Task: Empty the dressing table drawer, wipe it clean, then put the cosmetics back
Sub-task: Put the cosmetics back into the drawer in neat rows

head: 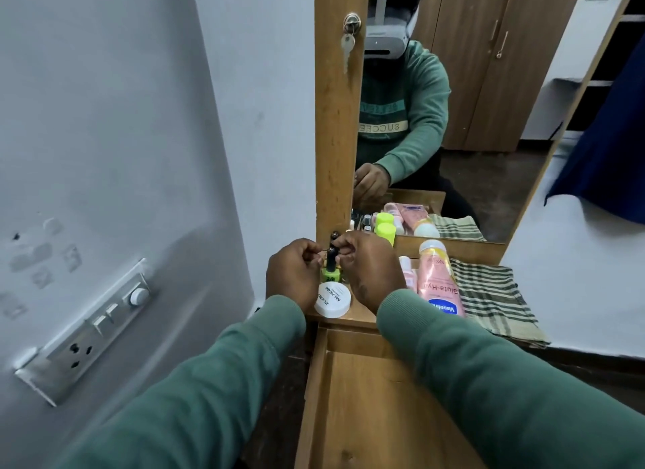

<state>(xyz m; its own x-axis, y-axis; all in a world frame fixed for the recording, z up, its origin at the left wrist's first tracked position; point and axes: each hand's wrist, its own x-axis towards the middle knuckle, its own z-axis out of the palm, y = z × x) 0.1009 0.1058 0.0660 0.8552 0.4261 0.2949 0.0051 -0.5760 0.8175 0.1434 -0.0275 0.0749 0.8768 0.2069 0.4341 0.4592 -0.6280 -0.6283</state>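
Fingers (345,246) of left hand (292,275), right hand (370,271) on polish bottle (330,276) outside drawer (366,416)

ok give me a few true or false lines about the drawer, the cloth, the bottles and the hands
1. The drawer is open, with nothing showing in it. True.
2. The striped cloth lies in the drawer. False: it lies on the tabletop, right of the lotion bottle.
3. The lotion bottle stands upright. False: it lies on its side.
4. The white jar sits just in front of the green polish bottle. True.
5. Both hands are down in the drawer. False: the left hand and right hand are up at the polish bottles on the tabletop.
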